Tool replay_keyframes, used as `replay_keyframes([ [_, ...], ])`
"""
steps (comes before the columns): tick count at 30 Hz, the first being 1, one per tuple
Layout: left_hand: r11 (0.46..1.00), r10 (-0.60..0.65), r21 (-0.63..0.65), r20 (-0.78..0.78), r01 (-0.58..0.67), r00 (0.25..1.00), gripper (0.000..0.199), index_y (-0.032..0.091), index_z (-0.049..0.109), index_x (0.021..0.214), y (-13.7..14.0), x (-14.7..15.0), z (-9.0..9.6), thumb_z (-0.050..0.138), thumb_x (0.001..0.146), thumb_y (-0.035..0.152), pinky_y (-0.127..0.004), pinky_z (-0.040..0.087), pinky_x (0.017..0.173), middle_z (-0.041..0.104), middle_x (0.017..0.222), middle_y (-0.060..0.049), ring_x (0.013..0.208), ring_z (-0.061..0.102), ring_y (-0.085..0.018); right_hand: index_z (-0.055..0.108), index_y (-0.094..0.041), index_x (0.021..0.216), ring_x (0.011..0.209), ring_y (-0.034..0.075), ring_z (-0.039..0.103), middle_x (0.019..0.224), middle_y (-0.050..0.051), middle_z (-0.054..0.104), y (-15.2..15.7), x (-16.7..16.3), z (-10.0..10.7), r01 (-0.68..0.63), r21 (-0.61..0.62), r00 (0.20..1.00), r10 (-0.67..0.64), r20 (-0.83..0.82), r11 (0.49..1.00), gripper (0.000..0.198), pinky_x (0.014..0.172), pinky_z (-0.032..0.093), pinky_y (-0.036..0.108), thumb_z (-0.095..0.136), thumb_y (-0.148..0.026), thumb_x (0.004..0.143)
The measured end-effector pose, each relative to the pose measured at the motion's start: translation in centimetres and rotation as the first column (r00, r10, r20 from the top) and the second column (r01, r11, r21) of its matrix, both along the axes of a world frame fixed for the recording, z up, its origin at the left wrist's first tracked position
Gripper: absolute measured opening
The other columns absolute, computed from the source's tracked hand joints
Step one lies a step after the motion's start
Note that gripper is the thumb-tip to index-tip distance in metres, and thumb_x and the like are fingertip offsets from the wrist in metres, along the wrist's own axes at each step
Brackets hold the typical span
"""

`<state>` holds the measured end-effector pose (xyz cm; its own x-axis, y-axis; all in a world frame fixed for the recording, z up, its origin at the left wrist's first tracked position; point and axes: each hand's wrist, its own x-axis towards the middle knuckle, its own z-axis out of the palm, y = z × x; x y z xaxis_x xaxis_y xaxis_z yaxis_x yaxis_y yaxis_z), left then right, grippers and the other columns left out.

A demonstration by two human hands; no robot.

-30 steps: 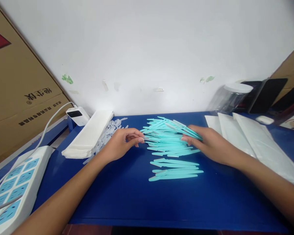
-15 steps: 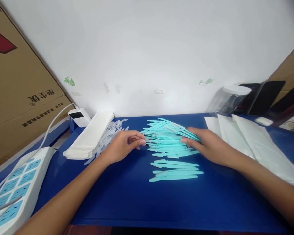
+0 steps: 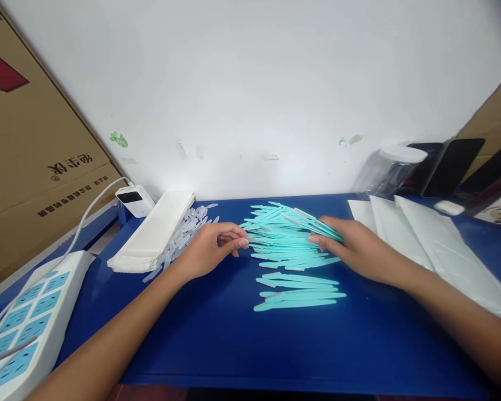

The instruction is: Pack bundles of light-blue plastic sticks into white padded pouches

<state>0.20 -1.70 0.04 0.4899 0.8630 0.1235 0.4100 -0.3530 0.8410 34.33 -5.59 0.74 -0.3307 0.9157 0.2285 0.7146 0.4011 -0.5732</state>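
Observation:
A heap of thin turquoise plastic sticks (image 3: 284, 234) lies in the middle of the blue table (image 3: 217, 334). My left hand (image 3: 211, 249) pinches the left end of one stick at the heap's left edge. My right hand (image 3: 353, 248) rests on the heap's right side, fingers closed over several sticks that fan up across it. A small separate row of the same sticks (image 3: 298, 291) lies flat just in front of the heap, between my two forearms.
A pile of small clear plastic caps (image 3: 183, 234) and a stack of white packets (image 3: 152, 233) lie to the left. White bags (image 3: 426, 245) lie to the right. A power strip (image 3: 29, 317), a charger (image 3: 134, 199), a clear jar (image 3: 390, 167) and cardboard boxes (image 3: 29, 161) ring the table.
Both hands stay at the heap. The left thumb and fingers have closed a little more on the stick end; the view has shifted slightly.

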Motion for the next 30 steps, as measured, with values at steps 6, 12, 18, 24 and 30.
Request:
replay_keyframes([
  [6, 1.000, -0.013, -0.014, 0.007, 0.013, 1.000, 0.028, 0.018, 0.077, 0.104, -0.1, 0.2, 0.0, 0.072, 0.098, 0.045, -0.028, 0.059, 0.073, 0.081, 0.091, -0.005, 0.071, 0.074, -0.016, 0.057, -0.024, 0.087, 0.067, 0.022, 0.063, 0.079, 0.004, 0.071, 0.0, 0.0, 0.2, 0.007, -0.030, 1.000, -0.006, 0.025, 1.000, 0.042, 0.059, 0.042, 0.031, 0.050, -0.061, 0.106],
  [12, 0.999, -0.007, -0.039, 0.005, 0.008, 1.000, 0.027, 0.018, 0.077, 0.100, -0.6, 0.6, 0.3, 0.072, 0.098, 0.044, -0.027, 0.058, 0.071, 0.082, 0.091, -0.006, 0.069, 0.074, -0.015, 0.056, -0.024, 0.085, 0.066, 0.021, 0.061, 0.077, 0.003, 0.069, -0.3, -0.3, 0.2, -0.004, -0.008, 1.000, 0.004, 0.011, 1.000, 0.045, 0.058, 0.041, 0.031, 0.050, -0.064, 0.105],
  [18, 0.998, 0.005, -0.068, 0.020, -0.003, 1.000, 0.028, 0.017, 0.076, 0.093, -1.0, 0.9, 0.3, 0.074, 0.097, 0.045, -0.026, 0.057, 0.068, 0.082, 0.089, -0.006, 0.067, 0.074, -0.016, 0.053, -0.024, 0.084, 0.063, 0.019, 0.055, 0.072, 0.000, 0.061, -0.5, -0.6, -0.3, -0.010, 0.006, 1.000, 0.010, 0.000, 1.000, 0.045, 0.057, 0.037, 0.031, 0.049, -0.063, 0.106],
  [24, 0.997, 0.007, -0.082, 0.085, 0.000, 0.996, 0.027, 0.017, 0.075, 0.095, -1.8, 1.4, 0.5, 0.073, 0.098, 0.044, -0.026, 0.056, 0.065, 0.082, 0.091, -0.007, 0.065, 0.074, -0.015, 0.056, -0.024, 0.086, 0.066, 0.020, 0.057, 0.073, 0.001, 0.062, -0.7, -0.8, -0.2, 0.011, 0.027, 0.999, -0.010, -0.039, 1.000, 0.043, 0.059, 0.037, 0.032, 0.050, -0.061, 0.107],
  [30, 0.993, 0.018, -0.121, 0.129, -0.002, 0.992, 0.030, 0.017, 0.074, 0.096, -2.1, 1.6, 0.3, 0.072, 0.099, 0.046, -0.026, 0.056, 0.062, 0.083, 0.093, -0.008, 0.062, 0.074, -0.015, 0.054, -0.024, 0.082, 0.063, 0.018, 0.054, 0.071, -0.001, 0.058, -0.7, -1.4, -0.7, 0.022, 0.037, 0.998, -0.020, -0.061, 0.999, 0.042, 0.059, 0.040, 0.030, 0.050, -0.058, 0.107],
])
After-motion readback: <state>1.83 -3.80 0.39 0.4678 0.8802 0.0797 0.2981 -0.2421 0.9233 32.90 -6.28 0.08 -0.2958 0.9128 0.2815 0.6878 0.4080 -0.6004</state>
